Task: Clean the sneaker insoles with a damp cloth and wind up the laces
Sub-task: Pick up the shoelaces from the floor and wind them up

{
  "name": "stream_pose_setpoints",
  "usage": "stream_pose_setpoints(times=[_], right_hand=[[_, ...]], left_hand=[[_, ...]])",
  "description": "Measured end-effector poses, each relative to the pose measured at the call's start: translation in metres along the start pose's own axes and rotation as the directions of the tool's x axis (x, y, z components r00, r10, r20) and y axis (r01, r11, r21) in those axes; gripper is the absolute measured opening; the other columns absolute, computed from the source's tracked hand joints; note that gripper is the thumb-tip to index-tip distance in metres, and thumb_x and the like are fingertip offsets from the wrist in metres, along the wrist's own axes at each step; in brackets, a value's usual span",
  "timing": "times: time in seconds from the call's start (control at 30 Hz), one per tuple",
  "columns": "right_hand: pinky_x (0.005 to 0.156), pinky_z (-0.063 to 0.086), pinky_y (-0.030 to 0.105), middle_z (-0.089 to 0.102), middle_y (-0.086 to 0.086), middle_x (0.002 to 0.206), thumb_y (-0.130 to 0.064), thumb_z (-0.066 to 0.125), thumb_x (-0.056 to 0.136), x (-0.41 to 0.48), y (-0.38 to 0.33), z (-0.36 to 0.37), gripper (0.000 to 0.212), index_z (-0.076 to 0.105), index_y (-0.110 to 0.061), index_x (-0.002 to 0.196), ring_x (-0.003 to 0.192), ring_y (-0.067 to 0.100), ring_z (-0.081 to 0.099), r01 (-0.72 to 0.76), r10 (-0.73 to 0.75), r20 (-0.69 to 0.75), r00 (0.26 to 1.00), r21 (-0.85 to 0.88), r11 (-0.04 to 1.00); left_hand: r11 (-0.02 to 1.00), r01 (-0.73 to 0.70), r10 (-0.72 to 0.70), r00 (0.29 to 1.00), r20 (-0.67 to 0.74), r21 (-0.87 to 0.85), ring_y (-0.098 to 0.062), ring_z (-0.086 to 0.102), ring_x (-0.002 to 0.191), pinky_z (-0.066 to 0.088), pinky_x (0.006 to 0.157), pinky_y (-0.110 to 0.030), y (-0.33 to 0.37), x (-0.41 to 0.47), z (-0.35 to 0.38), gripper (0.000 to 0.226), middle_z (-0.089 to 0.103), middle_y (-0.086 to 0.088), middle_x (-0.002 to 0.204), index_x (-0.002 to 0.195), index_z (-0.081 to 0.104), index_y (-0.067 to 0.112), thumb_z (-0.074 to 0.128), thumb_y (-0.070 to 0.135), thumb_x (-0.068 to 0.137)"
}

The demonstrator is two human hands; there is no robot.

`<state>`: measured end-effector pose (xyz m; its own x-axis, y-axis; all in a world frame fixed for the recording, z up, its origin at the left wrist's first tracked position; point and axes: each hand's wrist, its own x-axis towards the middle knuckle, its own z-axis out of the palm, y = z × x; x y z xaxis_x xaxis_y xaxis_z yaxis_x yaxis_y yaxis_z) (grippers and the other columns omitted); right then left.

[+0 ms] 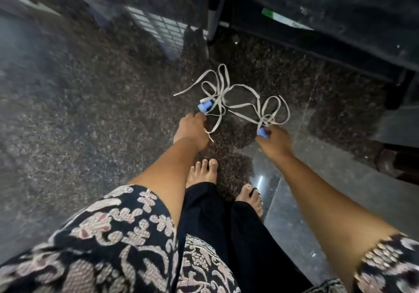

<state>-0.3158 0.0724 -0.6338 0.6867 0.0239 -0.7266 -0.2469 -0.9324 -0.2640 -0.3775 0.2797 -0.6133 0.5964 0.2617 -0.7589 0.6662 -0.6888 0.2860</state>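
Two white laces (219, 95) lie loose on the floor (102, 111), mid-frame. The left hand (192, 131) reaches one blue piece (204, 108); I cannot tell if it holds it. The right hand (275, 144) pinches the other blue piece (261, 132), likely to wind lace up.

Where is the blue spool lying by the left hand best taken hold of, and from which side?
Grip the blue spool across its round blue body, coming from above on the near side where the left hand is. It lies on its side on the floor, and the white lace crosses its far white end, so a grip there would likely snag the loops.
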Motion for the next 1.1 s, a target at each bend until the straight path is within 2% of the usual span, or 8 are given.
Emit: stream_pose_setpoints(times=[0.13, 0.33, 0.6, 0.73, 0.9, 0.93, 1.0, 1.1], right_hand=[[0.065, 0.043, 0.03, 0.063, 0.016, 0.073, -0.028, 0.041, 0.062, 0.005, -0.03, 0.006, 0.018, 0.045, -0.011, 0.057, 0.079, 0.034, 0.065, -0.029, 0.026, 0.058, 0.998, 0.059, 0.998], [0.08, 0.056, 0.051, 0.067, 0.016, 0.087, -0.014, 0.071, 0.075, 0.023, -0.067, 0.022, 0.025, 0.051, -0.025, 0.068, 0.083, 0.034, 0.067, -0.03, 0.005, 0.069, 0.998, 0.364, 0.931], [0.064, 0.055, 0.026, 0.062, 0.011, 0.1, -0.009, 0.068, 0.083, 0.032, -0.071, 0.013, 0.017, 0.055, -0.015, 0.093, 0.081, 0.018, 0.061, -0.104, 0.024, 0.172, 0.985, 0.472, 0.875], [0.071, 0.053, 0.025, 0.059, 0.006, 0.089, -0.006, 0.061, 0.088, 0.025, -0.072, 0.006, 0.017, 0.056, -0.018, 0.078, 0.075, 0.012, 0.057, -0.166, 0.043, 0.232, 0.972, 0.541, 0.824], [0.069, 0.049, 0.021, 0.052, 0.0, 0.076, -0.016, 0.052, 0.097, -0.016, -0.084, -0.014, 0.008, 0.057, -0.015, 0.091, 0.069, 0.007, 0.05, -0.297, 0.071, 0.335, 0.939, 0.692, 0.659], [0.07, 0.048, 0.022, 0.052, -0.001, 0.077, -0.02, 0.051, 0.098, -0.027, -0.087, -0.019, 0.013, 0.058, -0.016, 0.088, 0.069, 0.007, 0.05, -0.324, 0.071, 0.356, 0.932, 0.725, 0.608], [0.069, 0.047, 0.022, 0.055, -0.003, 0.078, -0.027, 0.049, 0.099, -0.049, -0.098, -0.035, 0.018, 0.059, -0.018, 0.087, 0.067, 0.006, 0.049, -0.376, 0.073, 0.389, 0.918, 0.799, 0.469], [0.058, 0.047, 0.017, 0.06, -0.005, 0.067, -0.038, 0.048, 0.097, -0.085, -0.12, -0.065, 0.029, 0.06, -0.016, 0.084, 0.058, 0.005, 0.05, -0.453, 0.128, 0.435, 0.891, 0.854, 0.256]], left_hand=[[0.995, 0.065, -0.072, 0.993, -0.091, -0.071, -0.037, 0.046, 0.121, 0.042, 0.095, -0.045, 0.0, 0.025, -0.005, 0.038, 0.05, -0.017, 0.128, 0.126, 0.05, 0.007, 0.051, 0.02, 0.091], [0.993, 0.045, -0.07, 0.973, -0.22, -0.112, -0.034, 0.041, 0.123, 0.044, 0.092, -0.049, 0.01, 0.059, 0.005, 0.036, 0.045, -0.014, 0.13, 0.126, 0.046, 0.01, 0.053, 0.02, 0.092], [0.998, -0.036, 0.045, 0.975, -0.219, 0.045, -0.034, 0.041, 0.12, 0.046, 0.087, -0.045, 0.013, 0.075, 0.016, 0.049, 0.047, -0.016, 0.128, 0.134, 0.04, 0.008, 0.058, 0.005, 0.088], [0.978, -0.048, -0.006, 0.968, -0.252, -0.205, -0.035, 0.05, 0.108, 0.042, 0.079, -0.042, -0.002, 0.06, 0.008, 0.05, 0.053, -0.018, 0.118, 0.127, 0.04, 0.017, 0.058, 0.002, 0.084], [0.901, -0.07, -0.037, 0.971, -0.237, -0.429, -0.018, 0.056, 0.092, 0.035, 0.074, -0.02, -0.01, 0.016, -0.02, 0.035, 0.063, -0.006, 0.102, 0.109, 0.06, 0.009, 0.071, 0.006, 0.076], [0.833, -0.017, -0.106, 0.976, -0.19, -0.552, -0.015, 0.056, 0.089, 0.039, 0.075, -0.021, -0.007, 0.004, -0.025, 0.03, 0.062, -0.004, 0.098, 0.106, 0.061, 0.01, 0.07, 0.005, 0.078], [0.487, 0.111, -0.212, 0.977, 0.006, -0.866, -0.017, 0.059, 0.086, 0.049, 0.075, -0.028, 0.008, -0.025, -0.049, 0.019, 0.062, -0.006, 0.097, 0.098, 0.058, 0.013, 0.062, 0.0, 0.085], [0.057, 0.257, -0.143, 0.959, 0.246, -0.965, -0.015, 0.061, 0.079, 0.054, 0.074, -0.027, 0.035, -0.066, -0.092, 0.015, 0.063, -0.005, 0.091, 0.091, 0.054, 0.014, 0.047, 0.001, 0.095]])
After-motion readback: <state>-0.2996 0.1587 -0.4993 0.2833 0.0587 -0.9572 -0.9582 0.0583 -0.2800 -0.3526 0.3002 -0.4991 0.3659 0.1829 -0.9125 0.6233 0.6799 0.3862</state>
